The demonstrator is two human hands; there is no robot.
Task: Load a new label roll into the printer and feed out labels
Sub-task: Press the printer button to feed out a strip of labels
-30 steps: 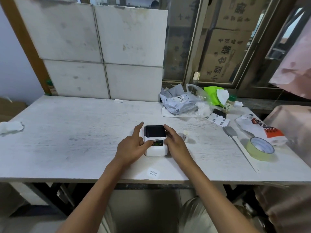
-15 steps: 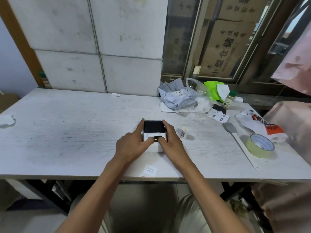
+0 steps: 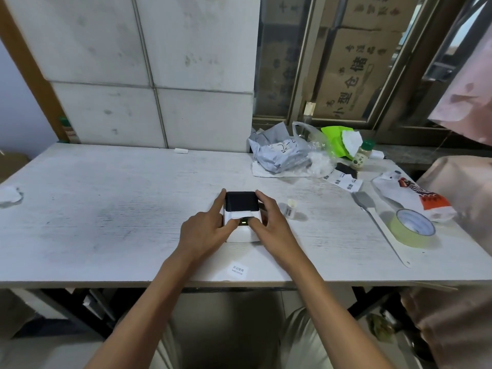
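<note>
A small white label printer (image 3: 242, 230) with a black lid (image 3: 241, 201) sits on the white table (image 3: 106, 209), a green light lit on its front. A white label strip lies out of its slot across the top, under both thumbs. My left hand (image 3: 205, 231) grips the printer's left side, index finger along the lid. My right hand (image 3: 271, 227) grips its right side. A small white label roll (image 3: 290, 208) stands just right of the printer. One printed label (image 3: 237, 269) lies near the table's front edge.
At the back right lie a grey mailer bag (image 3: 277, 155), a clear plastic bag, a green item and a small bottle (image 3: 361, 155). A tape roll (image 3: 413, 227), a grey spatula (image 3: 372, 217) and a snack packet (image 3: 415, 195) lie on the right. Crumpled tissue (image 3: 9, 195) lies far left.
Both hands closed in on the printer, thumbs now over its front top. A white label strip shows at the slot where none was a second ago. The camera moved closer.
</note>
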